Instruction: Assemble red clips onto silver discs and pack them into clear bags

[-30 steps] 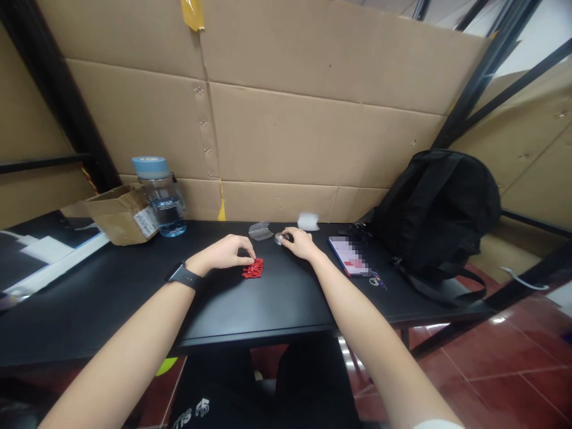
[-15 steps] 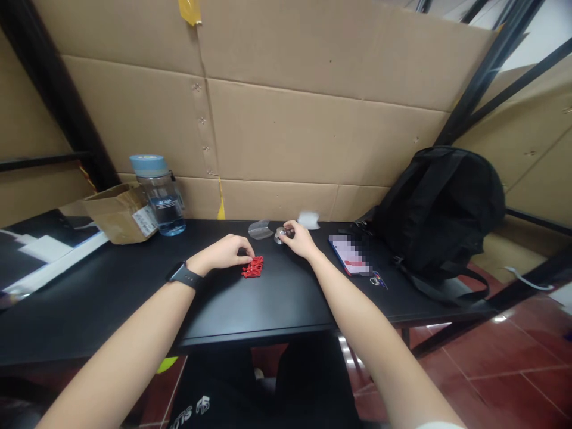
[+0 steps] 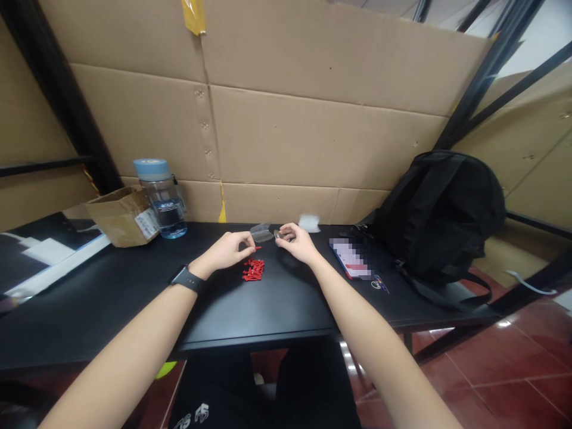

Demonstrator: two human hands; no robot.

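Note:
My left hand (image 3: 232,249), with a watch (image 3: 186,279) on its wrist, pinches one small, slim red piece (image 3: 258,248) between thumb and fingertips. Just below it, a little pile of similar red pieces (image 3: 254,270) lies on the black table (image 3: 263,310). My right hand (image 3: 297,242) is closed on a small, shiny, round metal piece (image 3: 277,236), partly covered by the fingers. Behind and between both hands rests a clear plastic wrapper (image 3: 261,232). The two hands are close together but do not touch.
A white packet (image 3: 309,223) lies behind my right hand. Further right are a phone (image 3: 348,259), a keyring (image 3: 378,285) and a black backpack (image 3: 447,220). At left stand a water bottle (image 3: 164,199) and a cardboard box (image 3: 123,217). A cardboard wall (image 3: 286,137) closes the back.
My left hand has lifted slightly off the pile with one red piece. My right hand has tilted the metal piece and drawn it a little toward the left hand.

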